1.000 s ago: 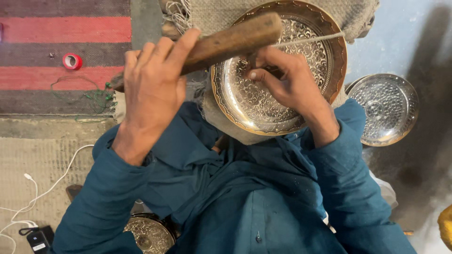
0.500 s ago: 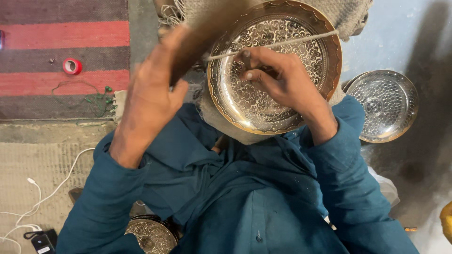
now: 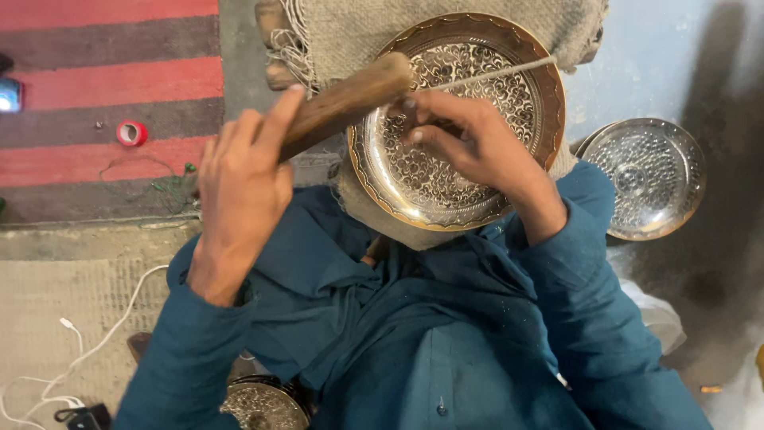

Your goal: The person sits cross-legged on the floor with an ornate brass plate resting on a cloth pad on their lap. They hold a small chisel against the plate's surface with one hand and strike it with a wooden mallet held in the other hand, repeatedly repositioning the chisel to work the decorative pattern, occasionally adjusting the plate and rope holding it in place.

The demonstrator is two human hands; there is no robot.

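A round engraved brass plate (image 3: 469, 179) leans on burlap-covered padding (image 3: 358, 32) in front of my lap. My left hand (image 3: 243, 187) is closed around the handle of a wooden mallet (image 3: 346, 102), whose head hovers at the plate's upper left rim, close to my right fingertips. My right hand (image 3: 473, 139) rests on the plate's face with fingers pinched around a small tool, which is mostly hidden. A thin pale cord (image 3: 501, 73) runs across the plate's top towards the right rim.
A second, silvery engraved plate (image 3: 645, 179) lies on the floor at right. A red tape roll (image 3: 131, 133) sits on the red striped rug (image 3: 95, 80) at left. White cables (image 3: 76, 350) trail at lower left; another engraved piece (image 3: 263, 402) shows under my left arm.
The mallet swung down in a blur half a second ago and is now lifted again beside my right fingers. My right hand stays on the plate.
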